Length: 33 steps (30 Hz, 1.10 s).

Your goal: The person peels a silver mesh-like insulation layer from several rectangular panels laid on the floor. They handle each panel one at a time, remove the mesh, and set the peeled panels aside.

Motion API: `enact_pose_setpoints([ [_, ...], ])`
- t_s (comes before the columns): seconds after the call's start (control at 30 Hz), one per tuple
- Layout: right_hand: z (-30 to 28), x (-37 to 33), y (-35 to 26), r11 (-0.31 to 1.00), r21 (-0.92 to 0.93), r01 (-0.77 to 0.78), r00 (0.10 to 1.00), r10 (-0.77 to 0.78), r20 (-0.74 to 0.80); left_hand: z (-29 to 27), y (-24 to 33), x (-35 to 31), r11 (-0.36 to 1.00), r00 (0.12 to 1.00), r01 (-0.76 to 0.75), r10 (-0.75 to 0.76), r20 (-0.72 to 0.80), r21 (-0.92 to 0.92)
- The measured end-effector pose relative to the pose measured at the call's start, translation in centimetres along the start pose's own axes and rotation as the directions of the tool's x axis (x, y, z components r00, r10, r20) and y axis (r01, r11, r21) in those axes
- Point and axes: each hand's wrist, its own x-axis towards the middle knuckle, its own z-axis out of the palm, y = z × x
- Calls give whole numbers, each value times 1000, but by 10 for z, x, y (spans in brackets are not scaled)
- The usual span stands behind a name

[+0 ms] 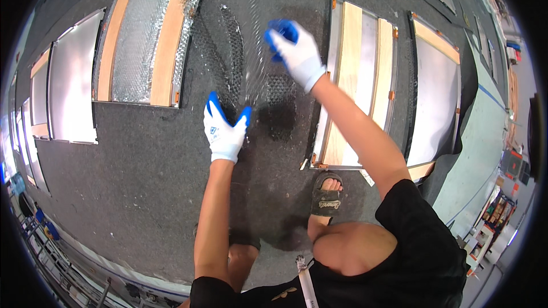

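Leans over a dark floor covering [142,194] in white gloves, blue at the fingers. Holds the left hand [225,131] just off centre toward 9 o'clock, with thumb and forefinger spread well apart. Holds the right hand [297,54] out toward 12 o'clock with fingers curled; impossible to tell whether clamped on anything. Has clear bubble wrap [235,51], streaked and hard to trace, stretching between 11 and 12 o'clock, beside and between the 2 hands.

Flanked at 10 o'clock by a shallow framed panel [134,104] containing a bubbled lining [140,34] and 2 lengthwise wooden strips [174,34]. Faced at 2 o'clock by a second frame [349,167], likewise holding 2 pale boards [349,51] over a shiny base, with orange pieces [391,95] along the rim. Bordered farther out, between 2 and 3 o'clock, by a metallic panel [435,97] with wood across each end, and toward 9 or 10 o'clock by a bright, smooth panel [73,85].
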Motion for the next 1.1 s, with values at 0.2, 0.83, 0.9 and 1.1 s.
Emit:
enact_pose_setpoints([
  [0.2, -35, 73, 39, 825, -536, -179, 964, 38, -263, 19, 27, 15, 936, 999, -50, 40, 36, 347],
  [0.83, -36, -9, -14, 380, -890, -252, 952, 262, -158, -5, 15, 43, 982, 982, -183, 181, -51, -48],
  [0.9, -29, -60, -2, 215, -940, -263, 825, 555, -104, -7, 14, 46, 984, 988, -154, 153, -15, -93],
  [1.1, -12, -101, 46, 591, -729, -345, 921, 364, -141, 9, 27, 59, 978, 983, -157, 168, 68, -138],
])
